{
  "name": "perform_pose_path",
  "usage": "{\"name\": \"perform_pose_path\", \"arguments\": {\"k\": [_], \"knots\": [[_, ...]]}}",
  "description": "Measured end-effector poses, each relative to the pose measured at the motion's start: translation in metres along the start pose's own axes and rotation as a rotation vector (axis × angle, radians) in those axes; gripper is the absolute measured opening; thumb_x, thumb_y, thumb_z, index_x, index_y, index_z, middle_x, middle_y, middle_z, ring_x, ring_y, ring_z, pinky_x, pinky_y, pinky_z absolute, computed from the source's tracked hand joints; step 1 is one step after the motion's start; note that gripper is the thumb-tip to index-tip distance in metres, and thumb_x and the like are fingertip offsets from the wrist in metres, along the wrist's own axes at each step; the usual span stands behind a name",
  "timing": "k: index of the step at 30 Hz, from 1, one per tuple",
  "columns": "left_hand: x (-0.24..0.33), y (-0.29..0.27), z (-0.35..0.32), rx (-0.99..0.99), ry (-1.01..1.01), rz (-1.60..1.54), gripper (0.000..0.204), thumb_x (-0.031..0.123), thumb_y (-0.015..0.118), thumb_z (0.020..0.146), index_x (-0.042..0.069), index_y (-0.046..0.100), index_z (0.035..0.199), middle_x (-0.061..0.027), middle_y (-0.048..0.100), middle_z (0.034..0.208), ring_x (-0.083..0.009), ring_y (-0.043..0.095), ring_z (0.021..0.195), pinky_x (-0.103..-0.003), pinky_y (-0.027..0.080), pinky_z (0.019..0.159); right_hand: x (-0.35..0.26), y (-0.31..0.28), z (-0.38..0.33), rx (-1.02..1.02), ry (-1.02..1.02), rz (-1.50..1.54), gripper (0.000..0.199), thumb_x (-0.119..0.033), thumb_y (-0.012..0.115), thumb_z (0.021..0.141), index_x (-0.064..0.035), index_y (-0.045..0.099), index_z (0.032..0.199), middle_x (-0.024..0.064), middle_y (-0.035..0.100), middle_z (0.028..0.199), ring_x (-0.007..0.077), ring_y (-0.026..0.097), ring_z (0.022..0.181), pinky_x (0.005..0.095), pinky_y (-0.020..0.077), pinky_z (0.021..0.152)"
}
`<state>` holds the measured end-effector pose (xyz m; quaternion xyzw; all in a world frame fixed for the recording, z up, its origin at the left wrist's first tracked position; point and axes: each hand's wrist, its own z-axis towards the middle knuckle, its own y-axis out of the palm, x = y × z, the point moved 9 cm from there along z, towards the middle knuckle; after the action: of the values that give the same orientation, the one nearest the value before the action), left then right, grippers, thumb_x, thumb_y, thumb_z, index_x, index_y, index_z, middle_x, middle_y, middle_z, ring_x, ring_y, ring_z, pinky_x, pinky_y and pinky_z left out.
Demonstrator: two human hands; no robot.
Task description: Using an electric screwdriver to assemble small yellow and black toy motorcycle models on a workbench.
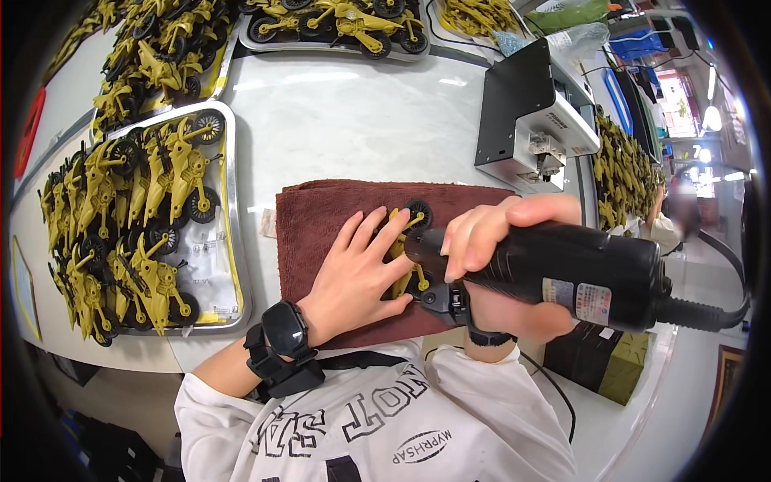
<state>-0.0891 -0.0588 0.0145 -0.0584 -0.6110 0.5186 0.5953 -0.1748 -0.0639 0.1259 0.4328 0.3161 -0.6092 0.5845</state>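
A yellow toy motorcycle (408, 221) with black wheels lies on a dark red towel (321, 217) in front of me. My left hand (361, 269) presses flat on it, fingers spread, with a black watch on the wrist. My right hand (498, 241) grips a black electric screwdriver (578, 273), whose tip end points left and down at the toy, right beside my left fingers. A black cable runs off the tool's right end. Most of the toy is hidden under my hand and the tool.
A metal tray (233, 241) full of yellow toy motorcycles sits left of the towel. More such trays (337, 44) line the far edge. A black and white machine (534, 120) stands at the right. Dark and olive boxes (602, 361) lie near my right elbow.
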Motion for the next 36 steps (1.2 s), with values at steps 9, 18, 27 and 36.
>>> {"name": "perform_pose_path", "arguments": {"k": [9, 18, 27, 36], "knots": [[-0.001, 0.000, 0.001, 0.023, 0.000, -0.003, 0.038, 0.030, 0.071, 0.066, 0.010, 0.062, 0.097, -0.0181, 0.037, 0.134, -0.0376, 0.034, 0.123, -0.049, 0.027, 0.104, 0.016, 0.005, -0.003, -0.078, 0.071, 0.064, 0.078, -0.064, 0.071, 0.062, -0.0045, 0.039, 0.100, 0.0066, 0.056, 0.072, 0.0180, 0.057, 0.055, 0.0293, 0.0469, 0.057], [-0.005, 0.002, -0.006, 0.001, -0.007, 0.015, 0.037, 0.030, 0.070, 0.067, 0.009, 0.062, 0.096, -0.0176, 0.038, 0.133, -0.0373, 0.034, 0.123, -0.049, 0.027, 0.104, 0.016, 0.017, -0.003, -0.381, 0.106, 0.180, 0.061, -0.020, 0.083, 0.066, -0.0016, 0.039, 0.104, 0.0116, 0.058, 0.089, 0.0154, 0.056, 0.077, 0.0273, 0.0436, 0.072], [-0.001, 0.004, 0.002, -0.020, -0.013, 0.021, 0.055, 0.032, 0.070, 0.064, 0.012, 0.056, 0.113, -0.0167, 0.036, 0.137, -0.0373, 0.033, 0.125, -0.050, 0.025, 0.105, -0.061, -0.107, -0.006, 0.281, -0.236, -0.121, 0.076, -0.069, 0.055, 0.074, -0.0043, 0.047, 0.115, 0.0066, 0.053, 0.070, 0.0168, 0.049, 0.049, 0.0330, 0.0407, 0.055], [0.003, -0.014, -0.010, 0.079, 0.083, -0.101, 0.064, 0.022, 0.070, 0.054, 0.005, 0.052, 0.114, -0.0191, 0.042, 0.127, -0.0396, 0.041, 0.111, -0.050, 0.034, 0.094, 0.017, -0.131, -0.028, 0.338, -0.025, -0.052, 0.062, -0.056, 0.056, 0.081, -0.0031, 0.047, 0.112, 0.0039, 0.049, 0.069, 0.0137, 0.047, 0.054, 0.0279, 0.0395, 0.055]]}}
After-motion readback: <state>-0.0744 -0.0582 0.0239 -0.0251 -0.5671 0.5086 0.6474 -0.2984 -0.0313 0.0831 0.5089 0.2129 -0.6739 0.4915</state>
